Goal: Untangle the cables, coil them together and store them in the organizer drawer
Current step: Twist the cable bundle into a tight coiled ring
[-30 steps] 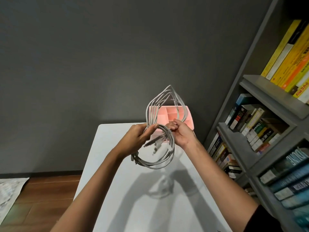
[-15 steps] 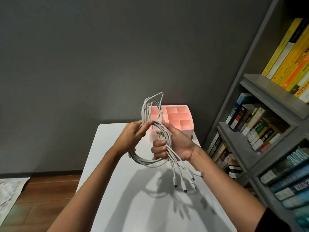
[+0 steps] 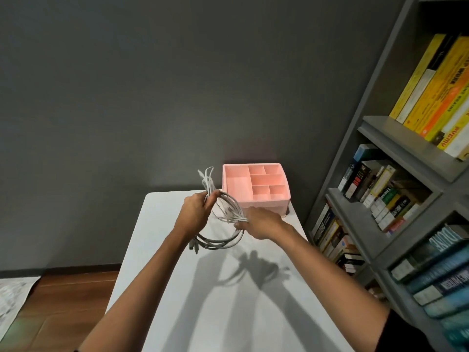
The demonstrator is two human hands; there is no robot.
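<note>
A bundle of white cables hangs looped above the white table. My left hand grips the bundle near its top, and loose cable ends stick up above my fingers. Plug ends dangle below my left wrist. My right hand holds the right side of the loop, palm down, with the strands running under its fingers. The pink organizer stands at the table's far right corner, just beyond my right hand. Its top compartments hold nothing, and its drawer front shows below them.
A grey bookshelf full of books runs along the right side of the table. A dark grey wall stands behind the table. Wooden floor and a pale mat lie to the left.
The loop has dropped lower toward the table. My right hand turned palm down and moved right, toward the organizer. The plug ends that trailed from my right hand now hang below my left wrist.
</note>
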